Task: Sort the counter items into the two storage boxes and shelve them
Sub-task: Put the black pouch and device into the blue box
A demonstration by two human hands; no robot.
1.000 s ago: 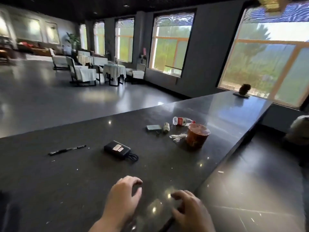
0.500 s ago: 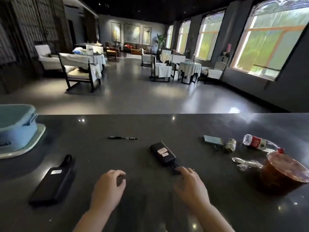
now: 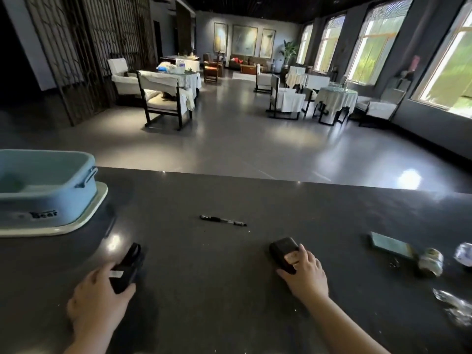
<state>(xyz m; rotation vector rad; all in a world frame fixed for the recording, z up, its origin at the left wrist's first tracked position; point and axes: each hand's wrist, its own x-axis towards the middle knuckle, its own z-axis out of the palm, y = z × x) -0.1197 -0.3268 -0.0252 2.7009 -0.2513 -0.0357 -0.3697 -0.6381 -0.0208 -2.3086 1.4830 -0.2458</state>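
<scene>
Both hands are down on the dark counter (image 3: 229, 290). The left hand (image 3: 98, 298), at about 7 o'clock, has its thumb and fingers wrapped round the near end of a flat black device with a strap (image 3: 127, 268); the far end and strap loop point toward 12 o'clock, and motion blur smears its outline. The right hand (image 3: 305, 274), at about 5 o'clock, lies over the near end of a black box-shaped device (image 3: 282, 250) with a pale label. Its fingers are spread a little and bent over the top, the thumb against the near-left corner. The hand hides the near part, so whether a cable is attached cannot be told.

A black pen (image 3: 223, 221) lies flat between the 2 devices and farther out, toward 12 o'clock, touching neither. At 9 o'clock a pale blue storage box (image 3: 51, 190) sits on a cream lid or tray (image 3: 84, 221); the frame edge cuts off its left side, and only a greenish blur shows inside. I can see just this 1 box.

Toward 3 o'clock lie a flat teal-grey card-like object (image 3: 389, 246), a small blurred can or jar on its side (image 3: 430, 260), a clear bottle (image 3: 464, 254) cut off by the edge, and crumpled clear wrapping (image 3: 452, 304) at 4 o'clock.

Beyond the counter are cloth-covered tables and chairs.
</scene>
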